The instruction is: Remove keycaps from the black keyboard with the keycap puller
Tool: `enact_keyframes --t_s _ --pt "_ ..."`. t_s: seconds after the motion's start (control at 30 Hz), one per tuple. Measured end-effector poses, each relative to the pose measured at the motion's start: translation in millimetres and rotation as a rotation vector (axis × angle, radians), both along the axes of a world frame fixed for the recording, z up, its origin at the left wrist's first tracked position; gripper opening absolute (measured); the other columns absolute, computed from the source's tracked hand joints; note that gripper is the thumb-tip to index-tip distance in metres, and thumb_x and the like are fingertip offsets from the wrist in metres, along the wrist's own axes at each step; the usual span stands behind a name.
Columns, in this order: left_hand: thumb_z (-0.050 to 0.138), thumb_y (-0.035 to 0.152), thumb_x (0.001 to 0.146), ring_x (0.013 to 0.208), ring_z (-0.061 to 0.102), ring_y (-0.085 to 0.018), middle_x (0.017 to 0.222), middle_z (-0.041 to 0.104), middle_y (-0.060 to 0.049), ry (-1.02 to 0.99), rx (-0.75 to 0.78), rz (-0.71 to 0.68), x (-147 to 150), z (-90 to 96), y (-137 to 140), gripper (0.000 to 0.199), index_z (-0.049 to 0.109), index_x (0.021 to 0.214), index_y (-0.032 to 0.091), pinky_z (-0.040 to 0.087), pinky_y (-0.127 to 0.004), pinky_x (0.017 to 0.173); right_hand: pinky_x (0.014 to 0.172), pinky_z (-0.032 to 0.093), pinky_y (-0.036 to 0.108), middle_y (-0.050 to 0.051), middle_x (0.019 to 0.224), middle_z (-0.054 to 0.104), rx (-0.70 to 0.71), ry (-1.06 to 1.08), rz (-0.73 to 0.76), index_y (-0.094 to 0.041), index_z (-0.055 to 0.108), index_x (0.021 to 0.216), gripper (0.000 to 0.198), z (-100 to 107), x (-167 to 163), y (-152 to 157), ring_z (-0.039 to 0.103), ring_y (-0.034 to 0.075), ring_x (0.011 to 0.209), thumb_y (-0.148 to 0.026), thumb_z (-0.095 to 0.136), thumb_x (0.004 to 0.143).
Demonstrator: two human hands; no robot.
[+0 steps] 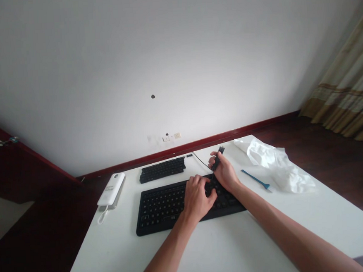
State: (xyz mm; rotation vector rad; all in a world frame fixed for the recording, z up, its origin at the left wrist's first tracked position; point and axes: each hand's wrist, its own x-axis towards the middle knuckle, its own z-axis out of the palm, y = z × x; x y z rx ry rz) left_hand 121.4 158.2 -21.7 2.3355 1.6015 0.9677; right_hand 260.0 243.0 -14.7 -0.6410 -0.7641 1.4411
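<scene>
A full-size black keyboard [161, 208] lies on the white table in front of me. My left hand [198, 196] rests over its right half, fingers bent down towards the keys and thumb held apart from the index finger. Nothing shows between them. Just beyond, palm turned up, my right hand [223, 170] is closed around a short black strip [218, 160] that looks like keycaps. Behind the keyboard, rows of loose black keycaps [162, 170] lie side by side with jagged ends. A small black piece [189, 155] sits beside them.
A thin black cable [201, 161] runs from the far edge towards the keyboard. On the right lie a blue pry tool [255, 179] and a crumpled white plastic bag [277, 166]. A white power bank [111, 189] with a strap stands at the left edge of the table [115, 256].
</scene>
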Motion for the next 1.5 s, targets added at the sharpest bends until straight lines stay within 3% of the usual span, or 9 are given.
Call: enact_keyframes --t_s 0.2,0.6,0.73,0.87,1.07,1.27,1.5 --pt "0.07 0.023 0.084 0.101 0.059 -0.028 0.101 0.063 -0.008 -0.01 -0.013 0.036 -0.6 -4.9 0.2 0.021 0.064 0.104 0.021 0.051 -0.047 0.093 0.069 0.049 0.03 -0.001 0.072 0.047 0.019 -0.055 0.011 -0.025 0.066 0.095 0.028 -2.3 -7.4 -5.7 0.049 0.018 0.07 -0.053 0.066 0.092" --pt "0.064 0.013 0.081 0.098 0.058 -0.025 0.1 0.062 -0.006 -0.075 -0.022 0.018 -5.4 -0.5 0.4 0.023 0.059 0.103 0.021 0.051 -0.041 0.091 0.053 0.037 0.023 -0.003 0.071 0.044 -0.052 0.067 0.153 -0.022 0.059 0.085 0.032 3.0 -13.8 -19.5 0.039 0.012 0.061 -0.049 0.075 0.089" --pt "0.062 0.009 0.084 0.095 0.059 -0.023 0.098 0.062 -0.004 -0.128 -0.04 0.03 -10.4 -1.0 3.5 0.027 0.06 0.107 0.021 0.052 -0.038 0.09 0.051 0.031 0.023 -0.003 0.069 0.043 0.001 -0.011 0.221 -0.021 0.058 0.084 0.035 0.7 -14.9 -20.5 0.037 0.011 0.06 -0.051 0.074 0.089" --pt "0.065 0.011 0.085 0.096 0.06 -0.022 0.097 0.063 -0.004 -0.129 -0.07 0.022 -14.1 -4.5 8.4 0.017 0.067 0.098 0.021 0.051 -0.036 0.09 0.048 0.02 0.025 -0.004 0.064 0.038 0.063 -0.153 0.313 -0.02 0.054 0.077 0.041 0.7 -14.7 -24.2 0.031 0.01 0.055 -0.055 0.072 0.089" --pt "0.073 0.02 0.088 0.091 0.06 -0.022 0.09 0.066 -0.002 -0.073 -0.085 0.033 -13.9 -6.3 12.1 0.005 0.071 0.093 0.022 0.049 -0.033 0.082 0.049 0.017 0.028 -0.007 0.057 0.031 0.108 -0.3 0.381 -0.02 0.047 0.068 0.044 -0.8 -10.2 -24.8 0.024 0.008 0.051 -0.049 0.075 0.088" --pt "0.073 0.023 0.089 0.088 0.058 -0.022 0.085 0.066 -0.001 0.008 -0.062 0.082 -8.8 -4.7 10.7 0.003 0.07 0.09 0.022 0.046 -0.032 0.078 0.047 0.013 0.028 -0.008 0.054 0.027 0.042 -0.214 0.391 -0.021 0.042 0.064 0.048 -0.5 -9.1 -22.4 0.019 0.008 0.049 -0.046 0.075 0.088" --pt "0.076 0.025 0.088 0.089 0.058 -0.022 0.085 0.067 -0.001 -0.062 -0.092 0.078 -5.8 -2.0 10.2 0.011 0.075 0.099 0.026 0.048 -0.033 0.082 0.041 0.012 0.025 -0.01 0.051 0.017 -0.125 0.015 0.365 -0.023 0.028 0.057 0.059 3.6 1.5 -11.0 0.011 0.008 0.046 -0.043 0.074 0.088"
